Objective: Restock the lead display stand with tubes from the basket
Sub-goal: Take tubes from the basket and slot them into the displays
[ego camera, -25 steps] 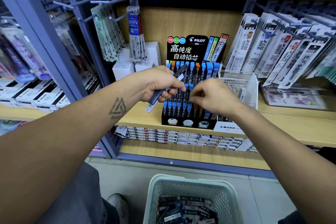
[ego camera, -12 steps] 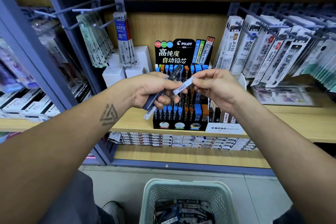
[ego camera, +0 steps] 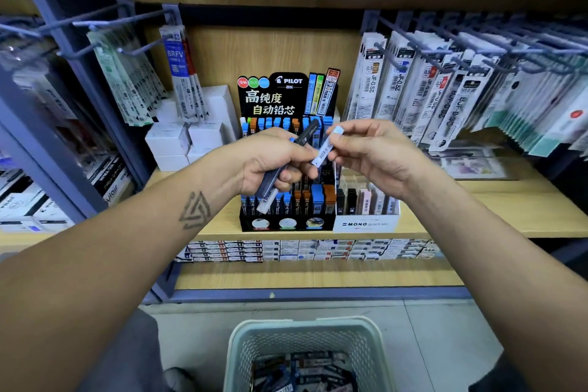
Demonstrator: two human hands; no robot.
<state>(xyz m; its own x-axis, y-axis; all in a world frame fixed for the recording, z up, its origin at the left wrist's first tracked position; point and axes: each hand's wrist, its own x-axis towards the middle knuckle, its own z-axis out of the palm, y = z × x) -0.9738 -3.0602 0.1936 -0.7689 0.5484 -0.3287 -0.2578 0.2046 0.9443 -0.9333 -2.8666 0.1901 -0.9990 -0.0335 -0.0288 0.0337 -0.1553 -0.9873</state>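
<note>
The black Pilot lead display stand point(ego camera: 288, 225) sits on the wooden shelf, its rows filled with blue- and orange-capped tubes. My left hand point(ego camera: 270, 162) grips a small bundle of dark lead tubes point(ego camera: 305, 137) slanting in front of the stand. My right hand point(ego camera: 370, 153) pinches a single blue-capped tube with a white barcode label point(ego camera: 324, 149), held tilted between both hands, just above the stand's middle rows. The pale green basket point(ego camera: 245, 347) stands on the floor below, with several more tubes inside.
A white Mono lead box point(ego camera: 366, 224) adjoins the stand on the right. White boxes point(ego camera: 178, 140) stack to its left. Refill packs hang on pegs at left point(ego camera: 178, 73) and right point(ego camera: 445, 89). Flat packs line the lower shelf point(ego camera: 302, 250).
My right hand rose from the stand's lower rows, took one labelled tube from the left hand's bundle, and now holds it slightly higher and further right. The view has shifted upward.
</note>
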